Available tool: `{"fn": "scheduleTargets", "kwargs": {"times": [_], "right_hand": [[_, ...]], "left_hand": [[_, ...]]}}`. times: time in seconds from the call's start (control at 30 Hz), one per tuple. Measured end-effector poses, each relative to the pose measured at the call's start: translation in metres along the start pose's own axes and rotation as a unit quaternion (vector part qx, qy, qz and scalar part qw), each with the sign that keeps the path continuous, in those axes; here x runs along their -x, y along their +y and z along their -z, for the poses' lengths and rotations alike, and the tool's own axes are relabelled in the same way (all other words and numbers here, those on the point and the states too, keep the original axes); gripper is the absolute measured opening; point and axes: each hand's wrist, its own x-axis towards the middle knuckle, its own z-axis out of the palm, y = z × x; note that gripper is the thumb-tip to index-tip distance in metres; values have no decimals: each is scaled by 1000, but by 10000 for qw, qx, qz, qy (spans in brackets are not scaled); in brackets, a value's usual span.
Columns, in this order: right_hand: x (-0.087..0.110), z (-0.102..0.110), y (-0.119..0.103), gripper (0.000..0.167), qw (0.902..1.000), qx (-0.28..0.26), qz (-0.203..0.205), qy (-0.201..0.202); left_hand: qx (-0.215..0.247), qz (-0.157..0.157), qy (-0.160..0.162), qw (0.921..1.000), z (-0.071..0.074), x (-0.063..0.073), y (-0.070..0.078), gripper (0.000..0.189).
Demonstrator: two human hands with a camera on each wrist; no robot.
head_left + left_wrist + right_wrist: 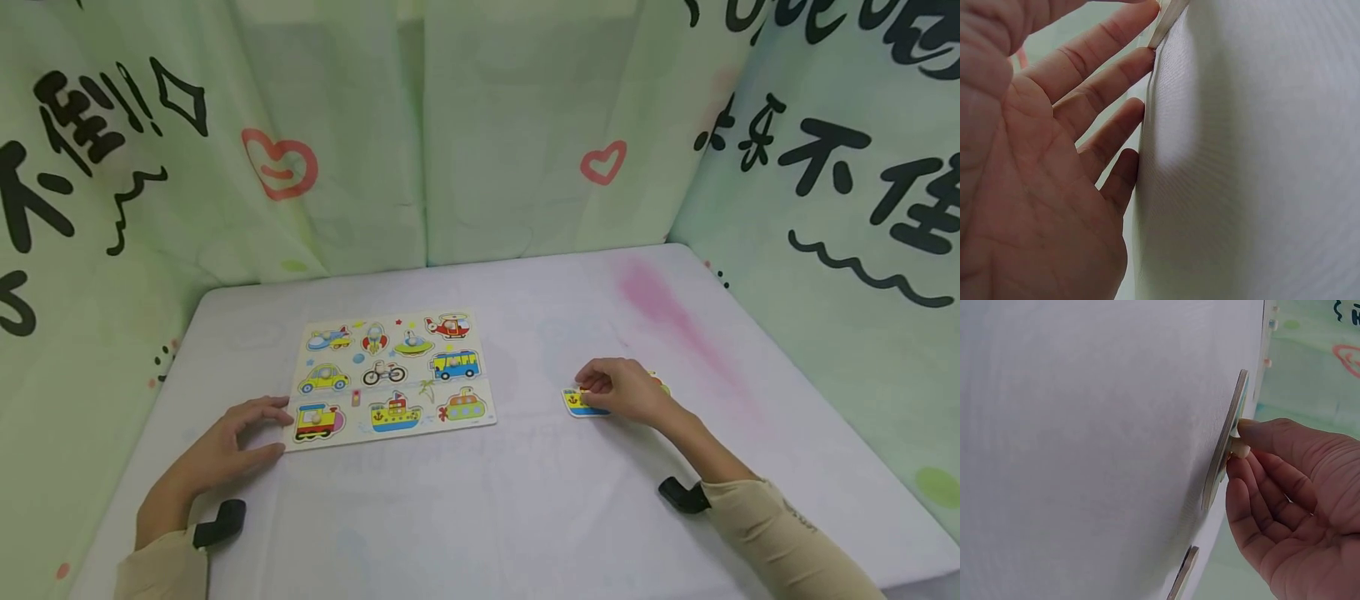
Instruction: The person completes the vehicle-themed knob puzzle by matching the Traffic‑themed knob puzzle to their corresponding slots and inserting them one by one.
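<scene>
A puzzle board (356, 419) printed with vehicles lies on the left half of the table. My left hand (228, 446) is at its left edge, fingers extended and fingertips touching the side near the lower corner. Well to the right of the board, my right hand (624, 392) pinches the small knob (1240, 448) of a boat puzzle piece (573, 403) between thumb and fingers. In the right wrist view the piece appears edge-on, close over the cloth. Part of its picture is hidden under the fingers.
Another puzzle piece (661, 382) lies just behind the right hand, mostly hidden by it. A white cloth (420, 508) with a pink stain covers the table. Green printed curtains (487, 150) stand along the back and both sides.
</scene>
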Motion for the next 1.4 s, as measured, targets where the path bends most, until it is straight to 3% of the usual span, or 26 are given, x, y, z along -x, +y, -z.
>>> {"fn": "scheduleTargets", "kwargs": {"times": [0.37, 0.57, 0.7, 0.9, 1.03, 1.27, 1.4], "right_hand": [[1, -3, -1, 17, 9990, -210, 58, 389], [-6, -8, -12, 20, 9918, -1152, 2, 547], [-13, -15, -25, 25, 9807, -1890, -14, 505], [-25, -25, -51, 32, 9684, -2468, -166, 306], [-32, -30, -66, 32, 9657, -2585, -208, 117], [-42, -30, -82, 26, 9628, -2698, -124, 124], [-46, -28, -88, 27, 9597, -2809, -84, 85]], "left_hand": [[41, 107, -47, 9999, -2, 4, 0, 33], [42, 97, -40, 9999, -2, 7, -1, 32], [-45, 137, -54, 9999, -1, 10, -3, 33], [-34, -61, 21, 10000, 1, 12, -4, 33], [-75, -117, 49, 9999, 1, 11, -4, 33], [-101, 73, 3, 9999, -1, 5, -2, 33], [-92, -51, 38, 9999, -1, 2, -2, 33]]}}
